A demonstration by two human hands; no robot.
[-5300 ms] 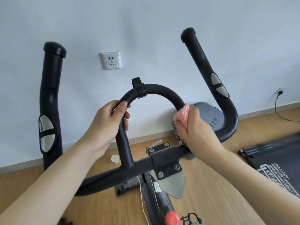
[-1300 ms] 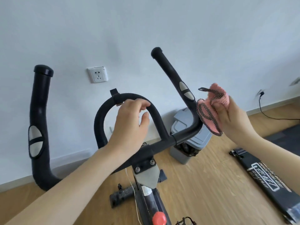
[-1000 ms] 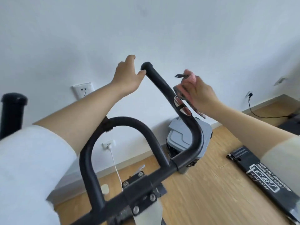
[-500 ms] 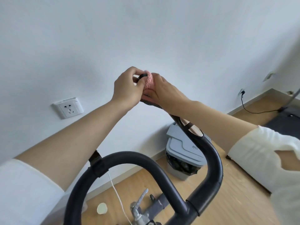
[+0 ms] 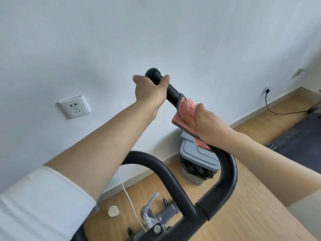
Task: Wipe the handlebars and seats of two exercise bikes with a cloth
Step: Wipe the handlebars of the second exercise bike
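Note:
The bike's black handlebar [image 5: 227,174] rises from the lower middle, and its right horn slants up to a capped tip [image 5: 153,73] against the white wall. My left hand [image 5: 150,92] grips the horn just below that tip. My right hand [image 5: 205,122] holds a pink cloth [image 5: 186,108] with a dark mesh edge, wrapped round the horn's middle section below the left hand. The inner loop bar [image 5: 156,164] curves in front of my left forearm. No seat is in view.
A grey lidded bin [image 5: 196,162] with a black liner stands by the wall behind the handlebar. A wall socket [image 5: 73,106] sits left; a black cable [image 5: 278,110] runs along the wooden floor right, near a dark mat [image 5: 298,136]. A white cord [image 5: 128,197] hangs down.
My right hand has slid the cloth down the horn from the tip to its middle. My left hand has taken a grip just below the now uncovered tip.

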